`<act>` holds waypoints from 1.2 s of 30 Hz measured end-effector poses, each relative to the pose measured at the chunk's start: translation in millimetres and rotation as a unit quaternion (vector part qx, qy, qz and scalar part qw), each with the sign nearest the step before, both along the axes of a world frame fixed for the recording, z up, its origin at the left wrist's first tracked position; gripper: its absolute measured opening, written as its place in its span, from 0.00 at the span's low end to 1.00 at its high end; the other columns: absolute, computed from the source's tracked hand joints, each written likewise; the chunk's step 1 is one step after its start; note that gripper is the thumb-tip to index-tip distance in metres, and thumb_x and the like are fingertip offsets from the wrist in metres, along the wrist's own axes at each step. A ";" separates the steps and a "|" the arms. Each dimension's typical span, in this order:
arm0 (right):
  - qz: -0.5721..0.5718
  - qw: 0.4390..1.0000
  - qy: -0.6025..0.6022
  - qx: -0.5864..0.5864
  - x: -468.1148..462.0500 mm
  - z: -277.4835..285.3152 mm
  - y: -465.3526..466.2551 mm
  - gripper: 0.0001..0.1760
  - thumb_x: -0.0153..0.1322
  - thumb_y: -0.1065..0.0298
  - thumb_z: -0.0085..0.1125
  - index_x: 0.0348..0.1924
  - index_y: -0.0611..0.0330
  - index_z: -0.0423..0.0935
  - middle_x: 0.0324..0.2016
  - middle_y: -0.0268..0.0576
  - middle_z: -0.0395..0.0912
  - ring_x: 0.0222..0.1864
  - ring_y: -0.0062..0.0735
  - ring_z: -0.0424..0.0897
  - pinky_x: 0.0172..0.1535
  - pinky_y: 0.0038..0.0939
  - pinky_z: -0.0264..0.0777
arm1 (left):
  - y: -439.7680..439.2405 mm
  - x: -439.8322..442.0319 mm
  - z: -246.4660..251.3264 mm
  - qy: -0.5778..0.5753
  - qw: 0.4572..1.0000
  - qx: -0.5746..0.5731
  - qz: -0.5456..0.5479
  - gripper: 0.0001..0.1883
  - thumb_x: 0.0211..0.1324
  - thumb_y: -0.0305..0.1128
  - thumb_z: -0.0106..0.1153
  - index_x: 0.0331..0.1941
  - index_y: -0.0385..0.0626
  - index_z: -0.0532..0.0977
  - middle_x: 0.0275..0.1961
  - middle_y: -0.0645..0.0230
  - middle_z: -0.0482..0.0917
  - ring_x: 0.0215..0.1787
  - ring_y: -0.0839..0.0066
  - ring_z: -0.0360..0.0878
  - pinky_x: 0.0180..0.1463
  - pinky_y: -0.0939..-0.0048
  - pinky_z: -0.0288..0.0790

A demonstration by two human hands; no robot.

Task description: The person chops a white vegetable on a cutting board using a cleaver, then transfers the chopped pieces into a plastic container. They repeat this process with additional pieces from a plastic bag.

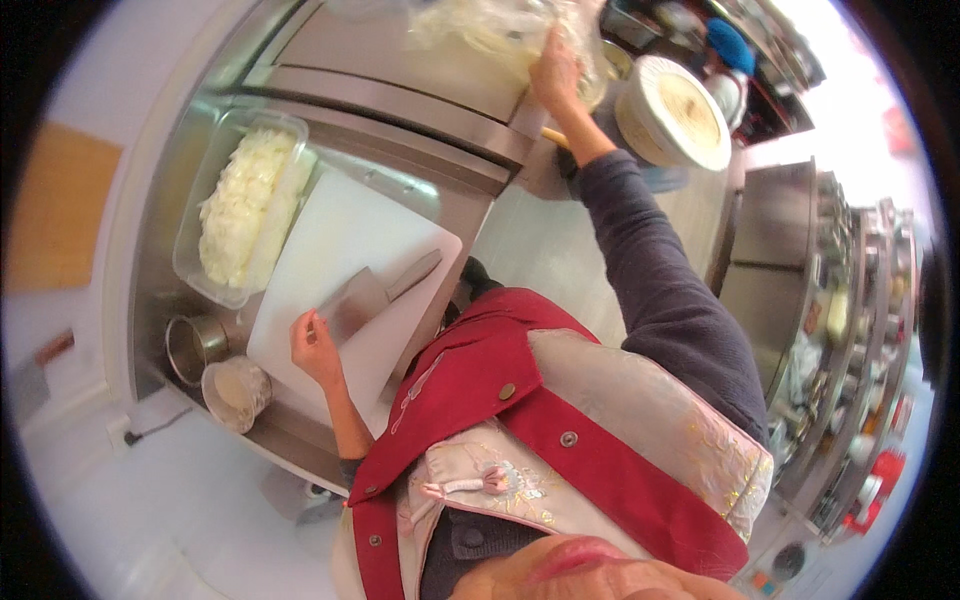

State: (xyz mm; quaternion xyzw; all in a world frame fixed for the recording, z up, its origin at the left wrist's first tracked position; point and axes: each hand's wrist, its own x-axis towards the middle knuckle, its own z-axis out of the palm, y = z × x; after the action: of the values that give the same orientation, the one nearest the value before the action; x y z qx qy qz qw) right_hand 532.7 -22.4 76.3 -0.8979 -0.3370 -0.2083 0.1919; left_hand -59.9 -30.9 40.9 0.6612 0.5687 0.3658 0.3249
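My right hand (559,75), reaching far out at the upper right, grips a clear plastic bag (495,34) with pale contents that are blurred. My left hand (315,349) hovers at the near-left part of a white cutting board (367,214), its fingers curled together with nothing visible in them. Just beside it, a cleaver (356,304) lies flat on the board, its handle pointing right. Left of the board stands a clear plastic tub (185,251) heaped with pale sliced vegetable (244,206). A metal pot (193,349) and a small plastic tub (238,394) with whitish contents sit near my left hand.
A stainless steel counter (337,120) carries the board and tubs. At the upper right is a large round white-rimmed container (679,112). Beyond it, a person in a blue cap (729,49) stands at another work area. Laden metal shelves (847,360) line the right side.
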 end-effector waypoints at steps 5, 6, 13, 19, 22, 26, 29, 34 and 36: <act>0.172 0.941 -0.050 0.288 -67.7 54.1 -48.1 0.13 0.64 0.78 0.60 0.40 0.57 0.84 0.31 0.48 0.72 0.36 0.46 0.75 0.39 0.39 0.71 | 3.5 3.3 5.0 0.007 0.997 0.039 -0.067 0.09 0.64 0.23 0.58 0.46 0.39 0.81 0.43 0.63 0.81 0.38 0.74 0.82 0.38 0.75 0.77; 0.172 0.937 -0.052 0.299 -83.7 66.6 -65.1 0.13 0.63 0.79 0.59 0.40 0.57 0.84 0.29 0.47 0.71 0.35 0.45 0.74 0.38 0.39 0.70 | 3.5 9.2 10.3 0.000 0.996 0.027 -0.081 0.13 0.63 0.24 0.59 0.51 0.39 0.79 0.47 0.63 0.80 0.41 0.73 0.82 0.40 0.73 0.77; 0.281 0.923 0.003 0.262 -196.8 92.0 -165.6 0.15 0.59 0.82 0.58 0.36 0.56 0.85 0.29 0.42 0.67 0.33 0.40 0.72 0.34 0.35 0.68 | -15.8 93.2 96.2 -0.024 0.962 0.155 -0.225 0.59 0.47 0.27 0.75 0.76 0.48 0.42 0.71 0.55 0.60 0.66 0.61 0.69 0.63 0.58 0.69; 0.358 0.861 0.162 0.324 -236.0 87.7 -204.0 0.16 0.55 0.85 0.58 0.34 0.59 0.84 0.29 0.40 0.67 0.34 0.37 0.70 0.36 0.32 0.65 | -38.6 141.9 110.5 -0.229 0.929 -0.096 -0.275 0.65 0.42 0.23 0.75 0.76 0.45 0.35 0.75 0.55 0.53 0.72 0.60 0.62 0.73 0.56 0.60; 0.349 0.883 0.150 0.275 -221.2 87.0 -227.2 0.17 0.55 0.84 0.60 0.34 0.57 0.84 0.29 0.41 0.66 0.34 0.39 0.71 0.35 0.33 0.65 | -61.9 171.6 105.8 -0.224 0.939 -0.093 -0.245 0.57 0.44 0.18 0.68 0.76 0.43 0.42 0.74 0.55 0.56 0.72 0.61 0.60 0.75 0.59 0.57; 0.337 0.914 0.085 0.210 -178.4 79.0 -276.1 0.18 0.52 0.83 0.64 0.33 0.52 0.85 0.30 0.40 0.67 0.34 0.39 0.72 0.35 0.33 0.68 | -83.5 226.2 101.5 -0.154 0.963 0.076 -0.209 0.50 0.47 0.14 0.57 0.76 0.41 0.46 0.74 0.50 0.59 0.75 0.58 0.58 0.75 0.62 0.56; 0.302 0.930 0.063 0.200 -153.7 74.0 -316.2 0.17 0.51 0.81 0.67 0.32 0.50 0.86 0.31 0.39 0.68 0.35 0.37 0.74 0.36 0.33 0.70 | -106.1 263.5 128.6 -0.113 0.948 0.132 -0.266 0.50 0.49 0.15 0.54 0.76 0.42 0.42 0.76 0.47 0.55 0.67 0.54 0.71 0.64 0.63 0.69; 0.259 0.913 0.204 0.239 -133.0 60.2 -361.3 0.19 0.58 0.85 0.60 0.39 0.54 0.84 0.36 0.45 0.73 0.40 0.44 0.76 0.44 0.37 0.71 | -175.4 328.7 130.0 0.042 0.881 0.154 -0.446 0.49 0.48 0.16 0.53 0.76 0.46 0.45 0.74 0.51 0.63 0.57 0.51 0.77 0.51 0.61 0.76; 0.229 0.892 0.271 0.280 -122.0 50.9 -372.0 0.21 0.61 0.85 0.56 0.45 0.57 0.81 0.40 0.46 0.75 0.45 0.46 0.76 0.49 0.36 0.71 | -210.0 359.2 114.3 0.013 0.819 0.201 -0.537 0.38 0.47 0.21 0.57 0.68 0.48 0.68 0.69 0.53 0.70 0.43 0.56 0.84 0.44 0.61 0.79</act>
State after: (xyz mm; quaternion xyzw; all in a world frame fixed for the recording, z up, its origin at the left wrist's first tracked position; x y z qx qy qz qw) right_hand 410.7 -394.4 127.3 -0.7268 -0.3957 0.0072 0.5614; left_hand 299.4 -241.0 155.2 0.9170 0.0412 0.2312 0.3225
